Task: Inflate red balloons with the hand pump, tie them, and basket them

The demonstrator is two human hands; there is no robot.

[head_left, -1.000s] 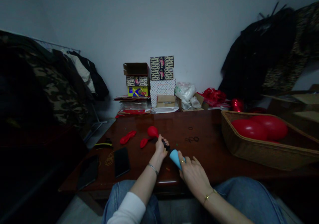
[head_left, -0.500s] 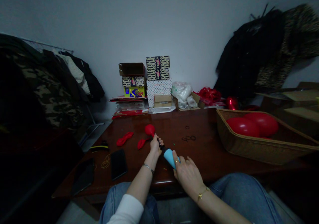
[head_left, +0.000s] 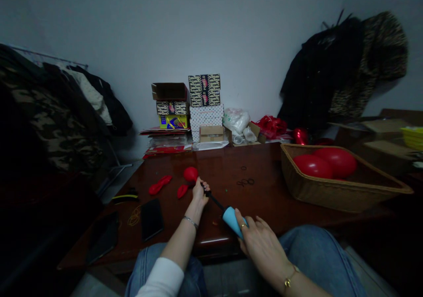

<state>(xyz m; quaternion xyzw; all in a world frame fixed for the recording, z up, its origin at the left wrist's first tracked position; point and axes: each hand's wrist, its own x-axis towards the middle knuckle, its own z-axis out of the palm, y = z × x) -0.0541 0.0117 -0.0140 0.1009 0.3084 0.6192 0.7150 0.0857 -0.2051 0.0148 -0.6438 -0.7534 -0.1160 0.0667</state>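
Note:
My left hand (head_left: 200, 192) is closed around the neck of a small, partly filled red balloon (head_left: 191, 173), at the black nozzle end of a hand pump. The light blue barrel of the balloon pump (head_left: 234, 221) is gripped by my right hand (head_left: 261, 239), near the table's front edge. Between the hands, a length of the pump's black rod shows. Just left of my left hand lies a limp red balloon (head_left: 182, 191). Farther left rests another limp red balloon (head_left: 160, 185).
A wicker basket (head_left: 343, 196) holding large red balloons (head_left: 335, 161) stands at the right. Dark rings (head_left: 246, 182) lie mid-table. At left are a black phone (head_left: 152, 219), yellow rubber bands (head_left: 134, 216) and a dark flat object (head_left: 103, 237). Stacked boxes (head_left: 206, 116) stand against the wall.
My right hand has drawn the blue barrel back toward me and to the right, baring more black rod. My left hand still holds the balloon's neck. The whole view has shifted slightly.

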